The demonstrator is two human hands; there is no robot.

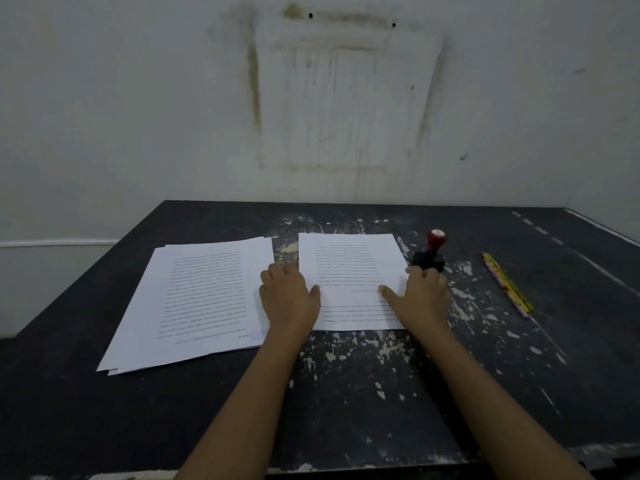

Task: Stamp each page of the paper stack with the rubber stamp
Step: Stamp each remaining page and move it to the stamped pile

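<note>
Head view: a dark, paint-flecked table [346, 393] runs back to a stained wall [138, 98]. Its far edge meets the wall, its left edge slants toward the viewer, and its right side is cut off by the frame.

The stack [351, 268] lies flat at mid-table, square to the viewer. A looser, fanned pile [194, 299] lies to its left, angled, with only a narrow strip of table between them. The left hand [289, 296] rests palm down across that strip. Its fingers are relaxed and hold nothing, and its thumb lies on the stack's left margin. The right hand [420, 292] lies palm down on the stack's right edge, likewise slack and gripping nothing, with its thumb stretched out onto the paper.

The stamp [431, 252] stands upright just beyond the right hand's fingers [429, 273], near the stack's right edge. Pencils [507, 284] lie well to its right, with bare table between. Open tabletop spreads from the stack's near edge to the table's front, crossed by both forearms.

The hands cover the stack's near-left corner and part of its right edge, and the fingers hide the front of the stamp's base. The printed lines are too blurred to read. A faint bluish mark [257, 335] at the pile's near-right corner is unclear. The number of sheets in the stack cannot be told.
</note>
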